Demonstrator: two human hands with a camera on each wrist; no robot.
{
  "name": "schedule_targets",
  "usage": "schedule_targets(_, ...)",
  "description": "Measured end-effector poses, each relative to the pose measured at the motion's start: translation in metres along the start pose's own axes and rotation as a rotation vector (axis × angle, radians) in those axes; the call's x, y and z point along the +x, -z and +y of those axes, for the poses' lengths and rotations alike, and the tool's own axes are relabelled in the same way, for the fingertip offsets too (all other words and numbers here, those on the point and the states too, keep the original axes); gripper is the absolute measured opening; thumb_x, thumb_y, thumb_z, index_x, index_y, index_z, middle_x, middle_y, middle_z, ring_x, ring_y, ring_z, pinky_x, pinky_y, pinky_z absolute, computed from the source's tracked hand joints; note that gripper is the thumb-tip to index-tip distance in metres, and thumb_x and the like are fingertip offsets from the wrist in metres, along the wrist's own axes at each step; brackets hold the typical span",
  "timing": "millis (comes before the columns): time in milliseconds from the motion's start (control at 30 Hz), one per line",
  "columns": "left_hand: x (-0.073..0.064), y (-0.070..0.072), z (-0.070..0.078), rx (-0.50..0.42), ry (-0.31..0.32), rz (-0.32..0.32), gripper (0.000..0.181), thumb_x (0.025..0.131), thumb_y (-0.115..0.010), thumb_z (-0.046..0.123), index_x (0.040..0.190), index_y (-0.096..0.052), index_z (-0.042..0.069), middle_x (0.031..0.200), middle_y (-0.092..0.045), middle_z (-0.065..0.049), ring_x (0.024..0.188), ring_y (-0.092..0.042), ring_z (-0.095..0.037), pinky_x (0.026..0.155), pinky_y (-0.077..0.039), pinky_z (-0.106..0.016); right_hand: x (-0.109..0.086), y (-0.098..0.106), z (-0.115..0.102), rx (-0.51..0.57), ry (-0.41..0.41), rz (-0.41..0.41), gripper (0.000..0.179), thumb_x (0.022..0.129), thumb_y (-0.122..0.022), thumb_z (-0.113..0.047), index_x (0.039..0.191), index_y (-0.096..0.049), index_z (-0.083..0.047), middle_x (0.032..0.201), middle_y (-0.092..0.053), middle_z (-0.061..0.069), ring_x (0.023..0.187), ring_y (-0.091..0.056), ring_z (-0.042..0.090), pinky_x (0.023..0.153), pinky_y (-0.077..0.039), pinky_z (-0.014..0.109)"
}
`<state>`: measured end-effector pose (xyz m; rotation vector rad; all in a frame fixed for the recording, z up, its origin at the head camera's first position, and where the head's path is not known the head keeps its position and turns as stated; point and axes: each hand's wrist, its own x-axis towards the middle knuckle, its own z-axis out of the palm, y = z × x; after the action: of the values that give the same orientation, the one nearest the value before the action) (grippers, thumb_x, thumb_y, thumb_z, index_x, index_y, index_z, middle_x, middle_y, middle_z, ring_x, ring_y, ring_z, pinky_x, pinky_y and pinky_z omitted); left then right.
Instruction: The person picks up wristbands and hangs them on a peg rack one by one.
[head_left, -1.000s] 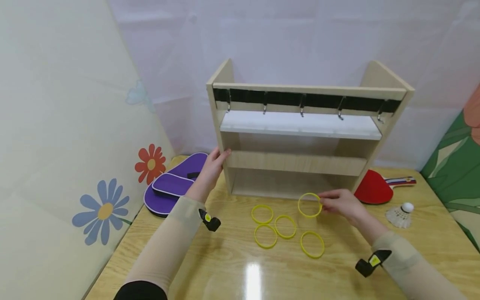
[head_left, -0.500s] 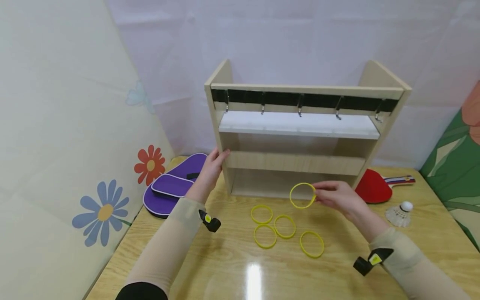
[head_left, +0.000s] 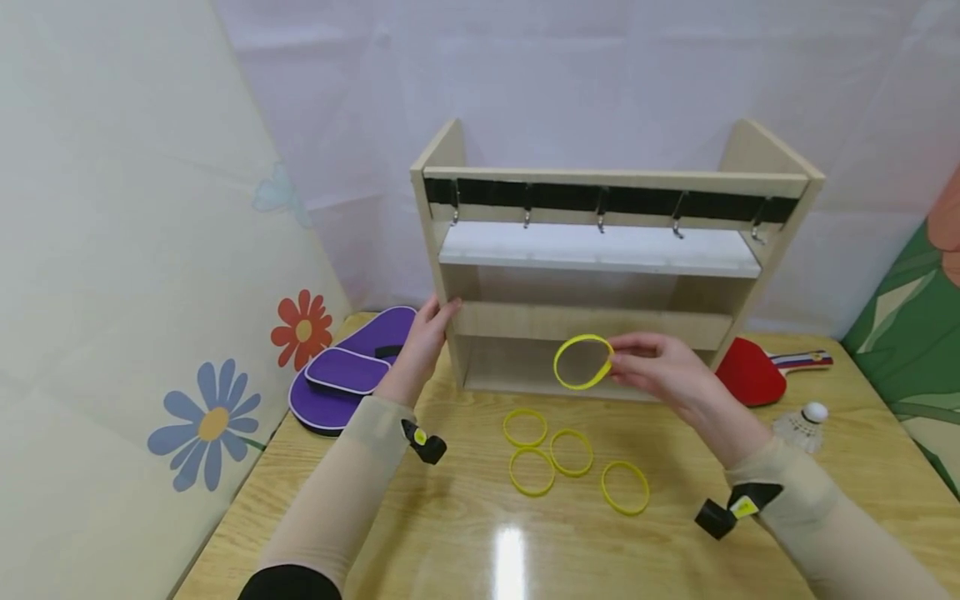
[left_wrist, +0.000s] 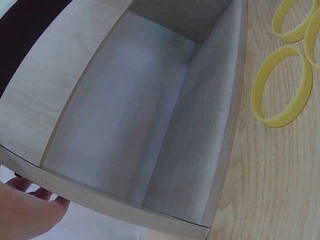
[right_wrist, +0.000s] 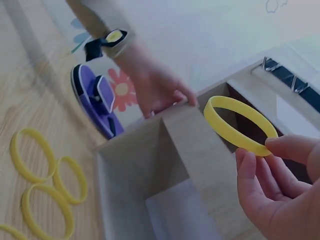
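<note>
My right hand (head_left: 667, 375) pinches a yellow wristband (right_wrist: 227, 131) between thumb and fingertips. The band is raised in front of the lower part of a light wooden shelf unit (head_left: 592, 325), its loop facing left in the head view. At the unit's left side, my left hand (head_left: 422, 346) grips the side panel, thumb on the front edge and fingers behind. Several more yellow wristbands (left_wrist: 257, 90) lie flat on the wooden table (head_left: 420, 533) before the unit. A row of metal hooks (head_left: 601, 218) hangs along a black strip across its upper front.
A purple padded case (head_left: 348, 367) lies left of the unit. To the right are a red table tennis bat (head_left: 752, 379) and a white shuttlecock (head_left: 801, 427). Pale cloth (head_left: 600, 67) covers the wall behind, and flower-printed panels stand at both sides.
My right hand has lifted the yellow wristband up and to the left, from near the table to in front of the unit's lower opening. The left hand keeps its grip on the panel.
</note>
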<state>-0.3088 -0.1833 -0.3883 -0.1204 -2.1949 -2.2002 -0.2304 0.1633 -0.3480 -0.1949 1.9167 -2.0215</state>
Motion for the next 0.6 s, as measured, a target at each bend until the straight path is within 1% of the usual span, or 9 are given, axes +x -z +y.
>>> schedule_targets(200,0.000,0.000,-0.001,0.004,-0.004,0.009,0.053,0.103,-0.047,0.026,0.154,-0.036,0.017,0.147,-0.046,-0.017,0.129,-0.045,-0.027,0.115,-0.031,-0.046,0.005,-0.015,-0.019,0.046,0.018,0.007,0.050,0.094,-0.061,0.001,0.137,-0.041,0.016,0.101,-0.069,0.002,0.091,-0.070,0.011,0.085,-0.056,0.025)
schedule_targets(300,-0.001,-0.001,-0.002,-0.005,-0.008,0.013,0.052,0.103,-0.047,0.024,0.153,-0.037,0.017,0.146,-0.047,-0.018,0.127,-0.047,-0.026,0.114,-0.033,-0.045,0.006,-0.021,-0.029,0.048,0.025,0.020,0.049,0.094,-0.063,-0.001,0.136,-0.044,0.013,0.103,-0.069,0.003,0.090,-0.070,0.011,0.084,-0.057,0.026)
schedule_targets(433,-0.001,-0.002,-0.003,-0.021,-0.027,0.014,0.051,0.102,-0.047,0.022,0.152,-0.039,0.015,0.146,-0.046,-0.021,0.123,-0.048,-0.025,0.111,-0.034,-0.044,0.007,-0.028,-0.042,0.098,0.062,0.023,0.036,0.093,-0.064,-0.002,0.127,-0.054,0.007,0.102,-0.070,0.003,0.090,-0.071,0.013,0.083,-0.057,0.026)
schedule_targets(533,-0.004,-0.003,0.001,-0.023,-0.035,0.008,0.050,0.103,-0.046,0.020,0.152,-0.038,0.014,0.146,-0.046,-0.021,0.121,-0.048,-0.023,0.110,-0.035,-0.042,0.008,-0.034,-0.051,0.139,0.102,0.008,0.032,0.093,-0.064,0.001,0.123,-0.055,0.006,0.099,-0.071,0.002,0.090,-0.071,0.014,0.084,-0.057,0.027)
schedule_targets(600,-0.004,-0.003,0.002,-0.018,-0.034,0.013,0.050,0.103,-0.046,0.020,0.152,-0.038,0.015,0.144,-0.048,-0.019,0.118,-0.050,-0.021,0.108,-0.036,-0.040,0.008,-0.038,-0.056,0.143,0.119,0.002,0.036,0.093,-0.063,0.001,0.127,-0.052,0.008,0.100,-0.070,0.002,0.091,-0.071,0.014,0.086,-0.056,0.027)
